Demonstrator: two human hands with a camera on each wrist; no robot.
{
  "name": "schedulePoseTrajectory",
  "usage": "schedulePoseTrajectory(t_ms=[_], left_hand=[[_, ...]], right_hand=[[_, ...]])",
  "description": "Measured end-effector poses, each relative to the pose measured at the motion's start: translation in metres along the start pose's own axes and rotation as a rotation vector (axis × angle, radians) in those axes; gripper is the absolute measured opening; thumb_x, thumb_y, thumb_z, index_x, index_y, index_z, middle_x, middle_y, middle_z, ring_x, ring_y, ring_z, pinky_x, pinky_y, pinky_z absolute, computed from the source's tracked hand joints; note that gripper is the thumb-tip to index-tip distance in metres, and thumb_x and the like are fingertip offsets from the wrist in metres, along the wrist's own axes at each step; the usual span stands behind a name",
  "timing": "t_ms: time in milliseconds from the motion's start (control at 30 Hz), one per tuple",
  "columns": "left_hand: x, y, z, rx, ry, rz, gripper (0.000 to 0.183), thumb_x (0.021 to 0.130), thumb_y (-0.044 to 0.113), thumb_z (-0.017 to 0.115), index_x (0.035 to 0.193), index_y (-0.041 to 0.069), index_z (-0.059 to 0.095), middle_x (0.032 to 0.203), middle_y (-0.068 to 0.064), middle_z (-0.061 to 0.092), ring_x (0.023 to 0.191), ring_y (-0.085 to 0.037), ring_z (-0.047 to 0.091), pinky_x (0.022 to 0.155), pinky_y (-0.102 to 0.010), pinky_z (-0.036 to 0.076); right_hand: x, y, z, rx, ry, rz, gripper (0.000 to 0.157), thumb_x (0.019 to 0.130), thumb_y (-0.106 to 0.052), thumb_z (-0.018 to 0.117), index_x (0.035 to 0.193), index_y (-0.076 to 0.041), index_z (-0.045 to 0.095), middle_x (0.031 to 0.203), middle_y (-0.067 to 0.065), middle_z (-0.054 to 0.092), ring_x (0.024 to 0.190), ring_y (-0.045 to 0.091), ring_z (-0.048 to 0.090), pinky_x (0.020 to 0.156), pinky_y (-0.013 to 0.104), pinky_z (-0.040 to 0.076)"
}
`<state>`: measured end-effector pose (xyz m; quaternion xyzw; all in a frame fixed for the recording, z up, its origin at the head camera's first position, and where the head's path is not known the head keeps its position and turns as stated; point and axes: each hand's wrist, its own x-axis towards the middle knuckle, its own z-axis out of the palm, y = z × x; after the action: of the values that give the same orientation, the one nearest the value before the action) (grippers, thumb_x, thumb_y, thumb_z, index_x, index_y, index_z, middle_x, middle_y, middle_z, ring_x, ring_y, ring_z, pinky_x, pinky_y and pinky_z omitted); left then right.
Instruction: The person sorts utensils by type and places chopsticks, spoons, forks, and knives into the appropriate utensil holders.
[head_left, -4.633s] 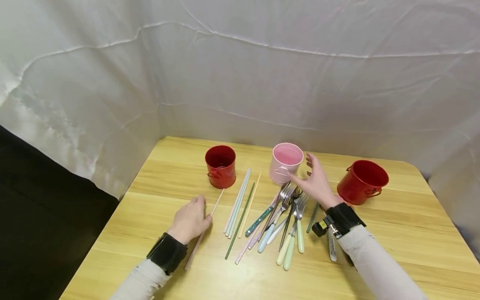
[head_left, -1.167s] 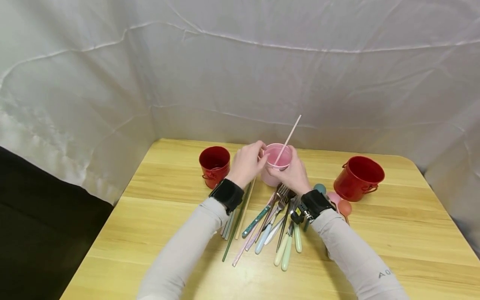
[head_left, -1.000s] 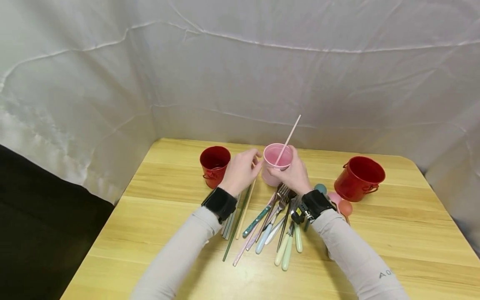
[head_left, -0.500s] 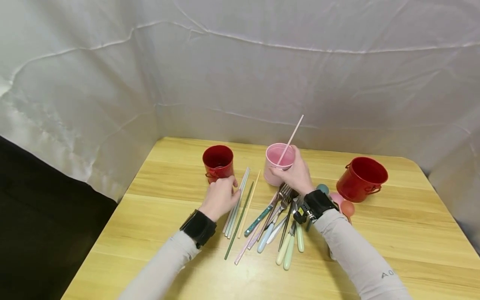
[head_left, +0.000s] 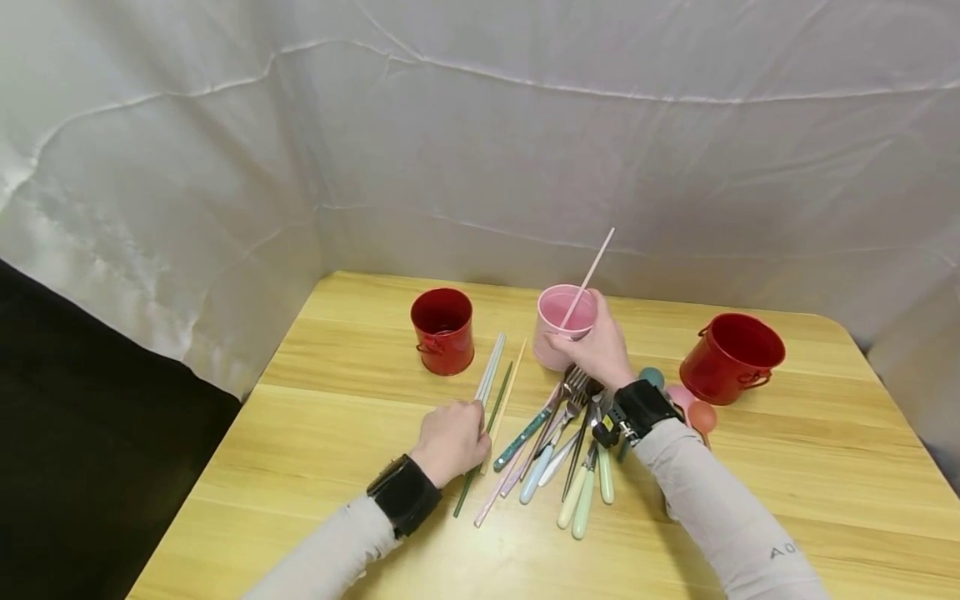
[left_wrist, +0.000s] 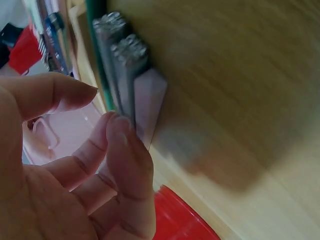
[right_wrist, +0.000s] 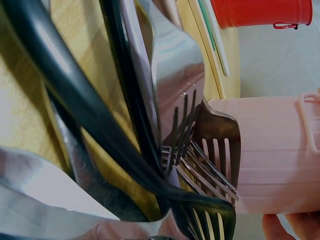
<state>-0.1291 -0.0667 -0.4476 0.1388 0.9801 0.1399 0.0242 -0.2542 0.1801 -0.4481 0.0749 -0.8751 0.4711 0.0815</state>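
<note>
My left hand (head_left: 448, 440) is over the light-coloured chopsticks (head_left: 491, 367) on the table. In the left wrist view its fingertips touch or nearly touch the patterned ends of these chopsticks (left_wrist: 131, 52), with the thumb standing apart. A green chopstick (head_left: 462, 495) and a yellow chopstick (head_left: 513, 382) lie alongside. My right hand (head_left: 602, 354) holds the rim of the pink bucket (head_left: 551, 348), thumb in front and fingers on the right side. One pink chopstick (head_left: 597, 258) leans inside that bucket, its upper part sticking out.
A pile of forks (head_left: 576, 382) and knives with coloured handles lies before the pink bucket. Several spoons (head_left: 702, 416) show partly under the right forearm. Red buckets stand left (head_left: 444, 354) and right (head_left: 716, 375). Pale cloth hangs behind the wooden table (head_left: 315, 467).
The pink chopstick has gone from the table into the pink bucket. My left hand has let go and moved back down to the other chopsticks. My right hand has stayed on the bucket lately.
</note>
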Motion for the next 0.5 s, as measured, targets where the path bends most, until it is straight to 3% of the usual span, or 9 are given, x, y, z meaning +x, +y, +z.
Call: schedulePoseTrajectory(t_ms=[300,500], left_hand=[[0.004,0.007,0.003,0.079,-0.067,-0.054,0.014,0.084,0.020,0.069,0.088,0.008,0.064,0.085,-0.009,0.070,0.074,-0.030,0.070,0.055,-0.041,0.053],[0.008,0.012,0.004,0.132,-0.057,-0.113,0.013,0.081,0.020,0.073,0.079,0.010,0.066,0.083,-0.009,0.073,0.074,-0.030,0.070,0.055,-0.040,0.052]], right_hand=[[-0.001,0.000,0.001,-0.005,0.008,0.005,0.099,0.075,-0.029,0.088,0.152,-0.011,0.030,0.139,0.020,0.055,0.127,0.039,0.058,0.103,0.056,0.051],[-0.002,-0.001,0.000,-0.021,0.007,0.011,0.101,0.075,-0.030,0.087,0.154,-0.011,0.027,0.140,0.022,0.055,0.127,0.039,0.057,0.104,0.056,0.051]])
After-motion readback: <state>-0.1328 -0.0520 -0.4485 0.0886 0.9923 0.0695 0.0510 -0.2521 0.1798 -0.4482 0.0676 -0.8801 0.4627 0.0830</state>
